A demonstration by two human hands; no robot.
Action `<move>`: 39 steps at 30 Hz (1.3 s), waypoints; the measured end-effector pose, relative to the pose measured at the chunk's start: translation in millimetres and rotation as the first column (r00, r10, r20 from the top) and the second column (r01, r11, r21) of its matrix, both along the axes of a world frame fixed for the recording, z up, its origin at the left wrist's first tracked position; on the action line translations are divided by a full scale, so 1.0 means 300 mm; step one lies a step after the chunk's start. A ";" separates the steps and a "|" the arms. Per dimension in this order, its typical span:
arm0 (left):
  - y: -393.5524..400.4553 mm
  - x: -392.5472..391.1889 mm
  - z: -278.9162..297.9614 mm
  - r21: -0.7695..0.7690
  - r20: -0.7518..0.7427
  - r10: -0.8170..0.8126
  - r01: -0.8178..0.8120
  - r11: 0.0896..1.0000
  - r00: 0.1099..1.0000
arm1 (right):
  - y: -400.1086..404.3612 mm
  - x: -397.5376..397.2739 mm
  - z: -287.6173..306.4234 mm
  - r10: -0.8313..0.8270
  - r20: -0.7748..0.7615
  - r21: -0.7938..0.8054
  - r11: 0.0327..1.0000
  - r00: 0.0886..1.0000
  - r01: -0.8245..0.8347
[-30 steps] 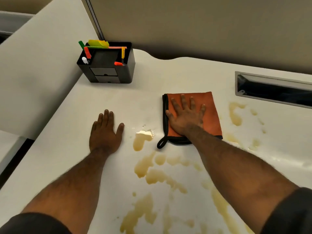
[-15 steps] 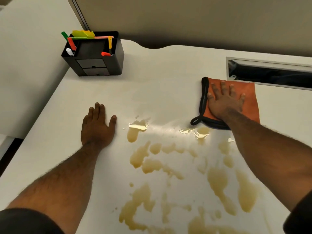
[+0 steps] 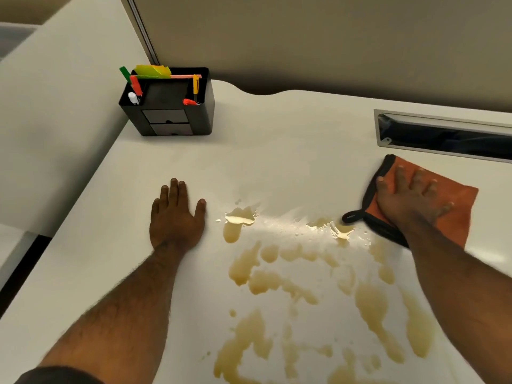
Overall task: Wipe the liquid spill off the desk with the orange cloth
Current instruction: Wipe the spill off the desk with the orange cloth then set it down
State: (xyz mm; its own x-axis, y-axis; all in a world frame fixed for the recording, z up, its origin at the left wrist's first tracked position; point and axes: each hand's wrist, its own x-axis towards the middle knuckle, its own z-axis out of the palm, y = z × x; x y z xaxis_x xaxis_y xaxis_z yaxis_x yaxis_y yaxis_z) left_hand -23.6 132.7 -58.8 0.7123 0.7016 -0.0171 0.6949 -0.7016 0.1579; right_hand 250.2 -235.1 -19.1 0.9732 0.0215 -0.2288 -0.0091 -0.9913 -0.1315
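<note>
The orange cloth, edged in black with a small loop, lies flat on the white desk at the right, just below the cable slot. My right hand presses down on it with fingers spread. A brownish liquid spill covers the desk's middle and near part in several puddles and streaks. Its upper right edge reaches the cloth's loop. My left hand rests flat on dry desk, left of the spill, holding nothing.
A black desk organizer with coloured pens and sticky notes stands at the back left. A recessed cable slot is cut into the desk at the back right. Partition walls rise behind and to the left.
My right hand has slid the cloth from the desk's middle to the right, leaving a wet sheen behind it. The left hand has stayed put.
</note>
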 end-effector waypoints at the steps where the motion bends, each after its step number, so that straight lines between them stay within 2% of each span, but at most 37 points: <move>1: 0.005 -0.003 0.002 -0.004 0.004 0.004 -0.004 1.000 1.000 | 0.051 -0.022 -0.001 0.030 0.006 0.003 1.000 1.000 -0.030; 7: -0.005 0.002 0.009 -0.021 0.021 0.000 0.000 1.000 1.000 | 0.424 -0.177 -0.001 0.246 0.035 0.015 0.969 0.969 -0.246; 14: 0.012 -0.004 0.012 -0.039 0.064 -0.011 0.014 0.999 0.998 | 0.771 -0.468 -0.022 0.557 0.023 0.039 0.829 0.830 -0.557; 21: 0.019 -0.030 0.031 -0.186 0.301 0.004 0.055 0.981 0.954 | 0.789 -0.690 -0.041 0.720 0.058 0.009 0.693 0.692 -0.721; 25: 0.015 -0.070 0.014 -0.110 0.214 -0.090 0.115 0.987 0.973 | 0.734 -0.700 -0.044 0.754 0.060 -0.005 0.656 0.654 -0.755; 30: -0.020 -0.115 0.000 -0.048 0.090 -0.136 0.141 0.989 0.987 | 0.581 -0.611 -0.034 0.683 0.050 0.022 0.728 0.728 -0.685; 39: -0.016 -0.114 -0.013 -0.041 0.040 -0.150 0.151 0.988 0.988 | 0.084 -0.308 -0.030 0.313 0.009 -0.023 0.950 0.950 -0.313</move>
State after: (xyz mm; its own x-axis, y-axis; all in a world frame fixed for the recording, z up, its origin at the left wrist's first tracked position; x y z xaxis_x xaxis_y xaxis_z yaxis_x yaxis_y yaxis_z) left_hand -57.7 127.8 -62.7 0.8104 0.5856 -0.0177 0.5752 -0.7894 0.2145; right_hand 157.8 -209.9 -28.0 0.9213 0.3204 -0.2201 0.3034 -0.9467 -0.1083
